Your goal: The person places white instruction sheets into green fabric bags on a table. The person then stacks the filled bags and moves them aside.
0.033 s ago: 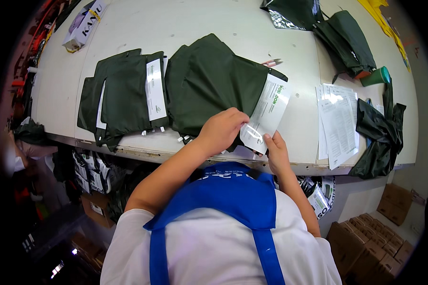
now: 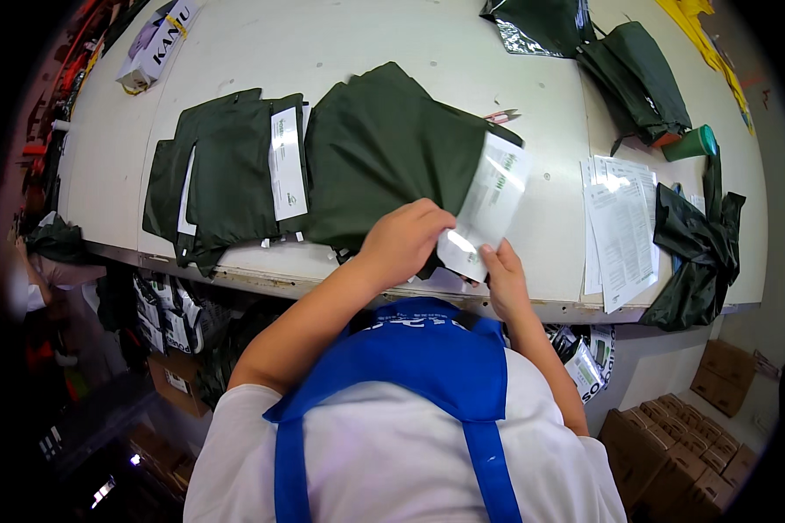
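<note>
A dark green fabric piece (image 2: 388, 148), seemingly a folded bag or garment, lies in front of me on the table. A white printed card (image 2: 494, 187) runs along its right edge. My left hand (image 2: 408, 235) is closed at the card's lower left edge, where card and fabric meet. With its thumb on top, my right hand (image 2: 503, 272) pinches the card's lower right corner; the fingers underneath are partly hidden. To the left lie more folded dark green pieces (image 2: 231, 170), overlapping, with another white card (image 2: 287, 166) on them.
Small red-handled snips (image 2: 502, 115) lie beyond the card. Printed sheets (image 2: 621, 231), a black plastic bag (image 2: 693, 248), a green cup (image 2: 689, 142) and a dark bag (image 2: 637, 78) sit at the right. A white box (image 2: 155, 45) stands far left. Cardboard cartons (image 2: 672, 444) fill the lower right.
The white card in my hands has tilted slightly, and its glare and print look different. Both hands have stayed nearly in place.
</note>
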The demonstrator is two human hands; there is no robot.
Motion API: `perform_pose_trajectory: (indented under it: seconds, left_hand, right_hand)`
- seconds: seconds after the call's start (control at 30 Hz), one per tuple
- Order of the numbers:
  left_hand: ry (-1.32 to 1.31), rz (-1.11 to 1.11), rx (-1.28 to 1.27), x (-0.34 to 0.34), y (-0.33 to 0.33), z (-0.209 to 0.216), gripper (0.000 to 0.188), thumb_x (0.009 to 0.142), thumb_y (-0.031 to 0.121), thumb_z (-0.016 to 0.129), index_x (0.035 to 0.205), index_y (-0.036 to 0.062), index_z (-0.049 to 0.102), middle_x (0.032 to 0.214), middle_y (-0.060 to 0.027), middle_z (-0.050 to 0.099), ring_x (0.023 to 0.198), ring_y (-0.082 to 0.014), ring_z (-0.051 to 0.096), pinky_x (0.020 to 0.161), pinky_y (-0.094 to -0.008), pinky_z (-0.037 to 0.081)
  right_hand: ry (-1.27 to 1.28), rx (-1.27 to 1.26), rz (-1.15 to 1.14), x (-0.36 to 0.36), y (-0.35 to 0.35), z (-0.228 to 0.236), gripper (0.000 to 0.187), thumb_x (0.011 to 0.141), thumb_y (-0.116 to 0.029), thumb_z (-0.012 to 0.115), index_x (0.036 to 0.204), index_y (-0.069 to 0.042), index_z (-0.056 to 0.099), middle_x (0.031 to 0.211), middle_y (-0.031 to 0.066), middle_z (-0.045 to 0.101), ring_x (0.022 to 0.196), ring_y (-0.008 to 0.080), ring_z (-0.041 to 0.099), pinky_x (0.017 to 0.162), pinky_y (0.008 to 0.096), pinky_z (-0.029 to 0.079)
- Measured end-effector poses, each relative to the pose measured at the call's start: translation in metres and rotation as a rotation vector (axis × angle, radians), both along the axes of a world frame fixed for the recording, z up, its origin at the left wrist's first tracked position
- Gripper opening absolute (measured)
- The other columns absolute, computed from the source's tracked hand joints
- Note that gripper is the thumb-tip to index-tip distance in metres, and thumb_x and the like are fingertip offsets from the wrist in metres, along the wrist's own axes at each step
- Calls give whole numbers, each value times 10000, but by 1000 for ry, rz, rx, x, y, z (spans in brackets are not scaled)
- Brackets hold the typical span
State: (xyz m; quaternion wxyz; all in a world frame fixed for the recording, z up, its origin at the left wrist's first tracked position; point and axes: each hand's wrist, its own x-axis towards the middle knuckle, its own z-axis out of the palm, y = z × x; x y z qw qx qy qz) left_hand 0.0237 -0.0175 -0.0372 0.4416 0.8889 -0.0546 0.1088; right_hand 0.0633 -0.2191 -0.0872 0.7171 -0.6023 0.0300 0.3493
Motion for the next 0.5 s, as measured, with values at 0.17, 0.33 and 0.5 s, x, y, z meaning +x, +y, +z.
perform_pose_trajectory:
  seconds: [0.17, 0.33, 0.5]
  left_hand:
    - [-220, 318, 416, -39, 68, 26, 315, 701, -85, 568, 952, 66, 684, 857, -122, 608, 794, -278, 607, 685, -358, 514]
    - [136, 625, 625, -74, 158, -6, 323, 768, -41, 599, 1068, 72, 641, 1037, -138, 576, 929, -306, 575, 807, -385, 485]
    - [210, 318, 359, -45, 99, -59, 476, 752, 72, 693, 1207, 76, 554, 1173, -148, 533, 1088, -346, 518, 934, -413, 439]
  right_hand:
    - [-358, 78, 349, 6, 81, 13, 343, 969, -240, 516, 1245, -37, 490, 855, 15, 588, 731, 87, 516, 661, 246, 457]
    - [-360, -112, 234, 47, 39, 1, 519, 938, -194, 558, 1381, -41, 335, 1202, 96, 578, 1000, 162, 577, 896, 300, 461]
    - [-506, -1478, -582, 110, -184, -86, 799, 748, -481, 707, 1310, 10, 423, 1279, 206, 482, 1155, 350, 478, 954, 472, 407]
